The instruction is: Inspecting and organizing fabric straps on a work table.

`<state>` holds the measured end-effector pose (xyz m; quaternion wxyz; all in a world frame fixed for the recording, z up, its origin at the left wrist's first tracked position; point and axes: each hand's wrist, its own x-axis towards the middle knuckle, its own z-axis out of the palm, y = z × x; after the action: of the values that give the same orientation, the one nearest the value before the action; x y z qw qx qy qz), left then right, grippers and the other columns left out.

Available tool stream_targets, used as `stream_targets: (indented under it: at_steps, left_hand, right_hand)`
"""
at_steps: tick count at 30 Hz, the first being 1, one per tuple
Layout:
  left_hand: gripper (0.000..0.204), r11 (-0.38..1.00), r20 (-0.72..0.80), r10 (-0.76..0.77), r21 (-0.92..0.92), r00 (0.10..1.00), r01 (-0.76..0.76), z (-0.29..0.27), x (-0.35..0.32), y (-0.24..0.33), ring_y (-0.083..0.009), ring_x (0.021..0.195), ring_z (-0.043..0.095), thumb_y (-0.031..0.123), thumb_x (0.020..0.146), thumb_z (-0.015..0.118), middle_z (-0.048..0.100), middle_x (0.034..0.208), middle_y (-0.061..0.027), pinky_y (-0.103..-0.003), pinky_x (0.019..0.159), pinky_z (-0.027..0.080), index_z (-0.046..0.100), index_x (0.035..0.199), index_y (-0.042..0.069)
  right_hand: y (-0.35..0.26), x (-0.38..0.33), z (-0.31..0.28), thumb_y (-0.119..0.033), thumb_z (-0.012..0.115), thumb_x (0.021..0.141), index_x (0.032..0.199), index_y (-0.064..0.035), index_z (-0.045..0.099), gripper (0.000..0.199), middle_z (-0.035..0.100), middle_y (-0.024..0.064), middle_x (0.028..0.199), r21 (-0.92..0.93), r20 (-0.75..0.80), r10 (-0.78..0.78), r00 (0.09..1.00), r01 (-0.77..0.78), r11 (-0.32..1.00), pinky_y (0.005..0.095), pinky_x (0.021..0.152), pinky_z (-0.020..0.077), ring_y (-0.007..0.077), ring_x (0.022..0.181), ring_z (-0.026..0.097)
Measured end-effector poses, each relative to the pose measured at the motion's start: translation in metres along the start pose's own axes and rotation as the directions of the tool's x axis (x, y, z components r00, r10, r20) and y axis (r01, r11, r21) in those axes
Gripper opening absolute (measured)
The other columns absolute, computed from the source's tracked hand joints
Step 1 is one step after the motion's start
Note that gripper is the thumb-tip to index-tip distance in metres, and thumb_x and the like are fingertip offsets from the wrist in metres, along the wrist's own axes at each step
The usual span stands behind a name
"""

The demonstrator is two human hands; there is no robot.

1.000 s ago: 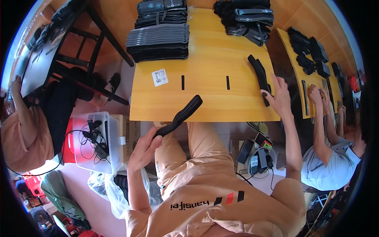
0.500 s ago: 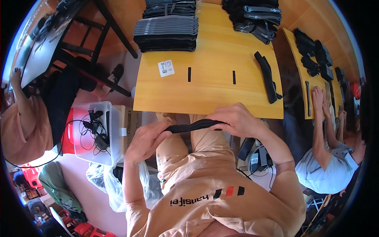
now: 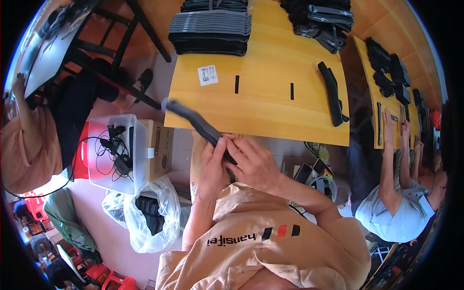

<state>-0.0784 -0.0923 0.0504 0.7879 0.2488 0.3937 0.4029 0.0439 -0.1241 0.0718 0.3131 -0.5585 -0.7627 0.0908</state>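
A dark fabric strap (image 3: pixel 200 126) slants up and left from my hands, its free end reaching over the table's near left corner. My left hand (image 3: pixel 210 164) is closed on its lower part. Right beside it, my right hand (image 3: pixel 252 162) pinches the same strap, its fingertips meeting those of the left. The strap's lower end is mostly hidden by my fingers. Ahead on the wooden table (image 3: pixel 266 113) lie two short black strips (image 3: pixel 237 84), a white printed label (image 3: pixel 208 75) and a folded black strap (image 3: pixel 330 94) near the right edge.
Grey and black straps form a neat stack (image 3: pixel 210 31) at the far left of the table; another pile (image 3: pixel 331 26) sits far right. Left of me are a clear bin (image 3: pixel 139 169) with cables, a cardboard box (image 3: pixel 160 145) and a plastic bag (image 3: pixel 166 208). Co-workers sit on both sides.
My hands have come together, having been apart with the strap stretched level between them. The strap now points up and left. My view has shifted slightly.
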Motion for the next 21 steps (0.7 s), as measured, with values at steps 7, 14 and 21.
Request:
stream_targets:
  at_steps: [7, 14, 21]
  left_hand:
    - [0.028, 0.998, 0.147, 0.053, -0.034, 0.988, -0.048, -0.005, 0.009, 0.015, -0.0104, 0.076, 0.06, 0.03, 0.097, 0.041, 0.058, 0.087, -0.004, -0.027, 0.066, 0.053, 0.05, 0.111, 0.006]
    - [0.031, 0.996, 0.196, 0.033, -0.091, 0.98, -0.016, 0.0, 0.011, 0.008, -0.008, 0.071, 0.06, 0.032, 0.097, 0.042, 0.059, 0.08, -0.0027, -0.022, 0.056, 0.05, 0.051, 0.111, 0.006]
    - [0.028, 0.998, 0.129, 0.057, -0.003, 0.99, -0.057, 0.004, 0.012, 0.002, -0.0063, 0.064, 0.057, 0.031, 0.093, 0.05, 0.059, 0.076, -0.0026, -0.02, 0.051, 0.046, 0.054, 0.103, 0.006]
  right_hand:
    - [0.03, 0.0, -0.033, 0.009, 0.062, 0.069, 0.096, -0.0013, 0.065, 0.029, 0.059, 0.0122, 0.09, 0.449, -0.03, 0.192, 0.981, -0.158, 0.879, 0.0276, 0.067, 0.0493, 0.023, 0.08, 0.061]
    - [0.03, -0.002, -0.03, 0.006, 0.067, 0.067, 0.086, -0.0012, 0.065, 0.021, 0.059, 0.0098, 0.079, 0.442, -0.099, 0.106, 0.989, -0.051, 0.896, 0.0302, 0.055, 0.0475, 0.0234, 0.064, 0.059]
    - [0.032, -0.004, -0.03, 0.009, 0.067, 0.063, 0.086, -0.0006, 0.067, 0.025, 0.061, 0.0106, 0.076, 0.332, -0.137, -0.046, 0.989, 0.09, 0.939, 0.0293, 0.052, 0.0467, 0.0232, 0.061, 0.06]
